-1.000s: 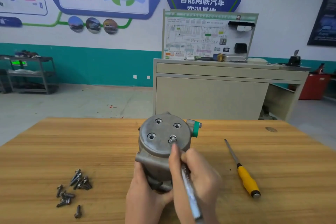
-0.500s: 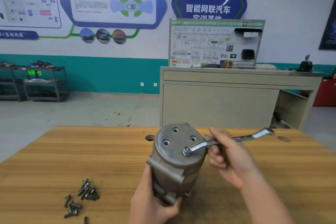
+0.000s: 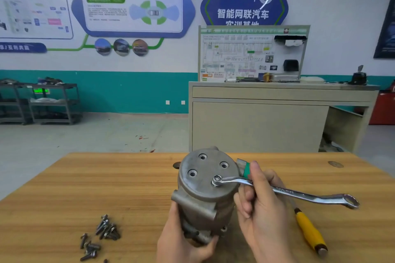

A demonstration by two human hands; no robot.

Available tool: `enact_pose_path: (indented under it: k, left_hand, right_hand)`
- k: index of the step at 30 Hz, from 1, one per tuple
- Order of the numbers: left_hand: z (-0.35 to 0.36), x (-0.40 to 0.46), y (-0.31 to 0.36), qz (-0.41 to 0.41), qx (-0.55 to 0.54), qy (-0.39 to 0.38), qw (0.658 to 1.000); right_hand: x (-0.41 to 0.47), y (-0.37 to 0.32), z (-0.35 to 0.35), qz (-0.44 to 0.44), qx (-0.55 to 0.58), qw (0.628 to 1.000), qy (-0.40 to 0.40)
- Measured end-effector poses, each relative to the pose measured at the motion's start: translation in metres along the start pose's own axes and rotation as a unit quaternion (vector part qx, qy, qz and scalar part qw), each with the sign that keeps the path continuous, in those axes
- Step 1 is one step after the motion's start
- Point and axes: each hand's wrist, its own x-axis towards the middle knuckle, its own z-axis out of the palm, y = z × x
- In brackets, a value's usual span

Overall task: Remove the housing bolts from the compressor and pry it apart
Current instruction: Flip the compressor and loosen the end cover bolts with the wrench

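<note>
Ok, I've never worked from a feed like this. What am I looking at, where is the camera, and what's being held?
There is one view, from a camera on the person's head, looking forward and down at a wooden table. No robot, just two bare hands. The left hand grips the grey compressor low on its body. The right hand holds a ring wrench fitted on the one bolt left in the end plate; the other three holes are empty. Removed bolts lie in a loose pile to the left. A yellow-handled screwdriver lies to the right.
</note>
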Motion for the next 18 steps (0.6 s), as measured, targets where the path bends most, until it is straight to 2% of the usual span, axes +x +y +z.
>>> enact_pose_path:
  k: [2,4,6,11,14,16,18]
  left_hand:
    - [0.0,0.0,0.002,-0.007,-0.002,-0.014,1.0]
    - [-0.001,-0.001,0.001,0.027,0.017,-0.046,0.998]
    - [-0.001,-0.002,0.005,0.026,0.021,-0.039,0.999]
    - [0.002,-0.003,0.02,-0.019,0.009,0.032,0.999]
    - [0.003,-0.005,0.023,-0.02,0.018,0.026,0.999]
    - [0.006,-0.009,0.02,-0.011,0.032,0.02,0.999]
    - [0.007,-0.01,0.018,-0.036,0.029,-0.002,0.999]
  right_hand:
    - [-0.002,0.001,0.001,-0.026,0.014,1.0,0.006]
    - [0.0,0.0,0.002,-0.056,0.023,0.998,0.012]
    - [0.002,-0.006,0.005,-0.091,0.005,0.996,0.012]
    - [-0.003,-0.012,0.007,-0.151,-0.199,0.967,0.052]
    - [-0.015,-0.004,0.01,-0.185,-0.265,0.941,0.097]
    - [-0.022,0.002,0.016,-0.218,-0.297,0.925,0.097]
    - [-0.031,0.004,0.025,-0.255,-0.324,0.906,0.098]
